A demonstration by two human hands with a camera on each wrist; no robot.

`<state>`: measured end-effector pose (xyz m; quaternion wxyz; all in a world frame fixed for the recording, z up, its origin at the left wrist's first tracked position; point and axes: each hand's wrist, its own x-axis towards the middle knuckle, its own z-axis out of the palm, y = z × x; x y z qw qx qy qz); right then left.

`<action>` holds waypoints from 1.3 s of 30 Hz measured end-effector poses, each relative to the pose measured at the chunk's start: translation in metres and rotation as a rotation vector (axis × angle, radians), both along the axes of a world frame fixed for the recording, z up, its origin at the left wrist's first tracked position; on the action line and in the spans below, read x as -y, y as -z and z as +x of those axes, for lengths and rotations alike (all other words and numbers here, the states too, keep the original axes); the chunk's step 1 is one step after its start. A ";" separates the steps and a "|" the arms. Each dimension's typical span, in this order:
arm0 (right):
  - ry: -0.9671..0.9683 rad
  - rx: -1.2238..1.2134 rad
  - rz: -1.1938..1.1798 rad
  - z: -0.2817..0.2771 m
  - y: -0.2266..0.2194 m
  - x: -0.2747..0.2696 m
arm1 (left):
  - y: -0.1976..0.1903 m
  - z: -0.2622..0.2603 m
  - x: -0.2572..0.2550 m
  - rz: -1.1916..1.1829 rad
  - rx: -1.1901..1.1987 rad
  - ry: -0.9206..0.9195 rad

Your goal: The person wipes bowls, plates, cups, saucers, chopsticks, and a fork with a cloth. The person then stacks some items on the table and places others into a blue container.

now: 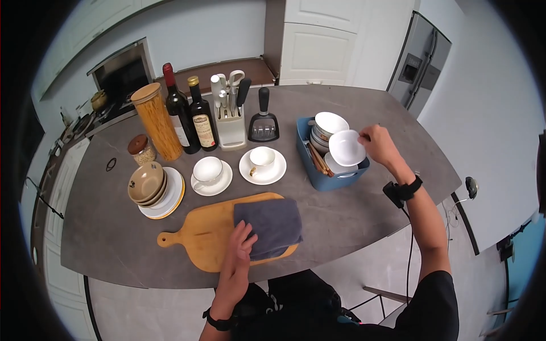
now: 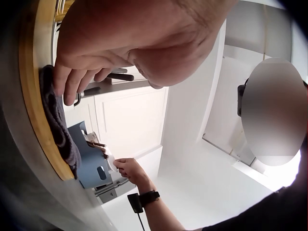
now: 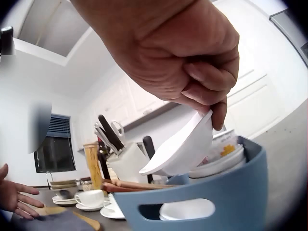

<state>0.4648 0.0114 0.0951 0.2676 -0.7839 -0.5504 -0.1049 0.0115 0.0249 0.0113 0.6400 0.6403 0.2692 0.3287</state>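
Note:
My right hand [image 1: 381, 146] pinches the rim of a small white bowl [image 1: 347, 149], which is tilted above the blue basket [image 1: 323, 182]. In the right wrist view, thumb and fingers grip the bowl's edge [image 3: 185, 147] over the basket's wall. Stacked bowls [image 1: 331, 123], a white dish [image 1: 340, 165] and brown wooden utensils [image 1: 319, 161] sit inside the basket. My left hand [image 1: 234, 258], fingers extended, is at the left edge of a folded grey cloth [image 1: 276, 224] on the wooden cutting board [image 1: 202, 236]. It holds nothing.
Two white cups on saucers [image 1: 224, 184] stand behind the board. Brown bowls on plates [image 1: 147, 182] are at the left. A pasta jar [image 1: 156, 122], two bottles [image 1: 203, 122], a knife block [image 1: 230, 128] and a black turner [image 1: 263, 126] line the back.

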 end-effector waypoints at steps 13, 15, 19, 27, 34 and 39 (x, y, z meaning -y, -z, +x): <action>0.156 0.208 -0.465 0.013 0.034 -0.033 | 0.020 -0.007 -0.009 -0.009 -0.016 -0.007; 0.124 0.229 -0.570 -0.002 0.022 -0.032 | 0.019 -0.007 -0.009 -0.021 -0.046 -0.006; 0.115 0.325 -0.534 -0.010 0.013 -0.039 | 0.024 -0.007 -0.010 -0.015 -0.037 -0.004; -0.483 0.025 -0.585 -0.022 0.006 -0.061 | 0.024 -0.007 -0.008 -0.007 -0.065 -0.014; -0.414 -0.092 -0.818 -0.018 0.016 -0.067 | 0.023 -0.005 -0.007 0.016 -0.094 -0.017; -0.500 0.130 -0.712 -0.016 0.023 -0.062 | 0.024 -0.006 -0.006 0.035 -0.104 -0.027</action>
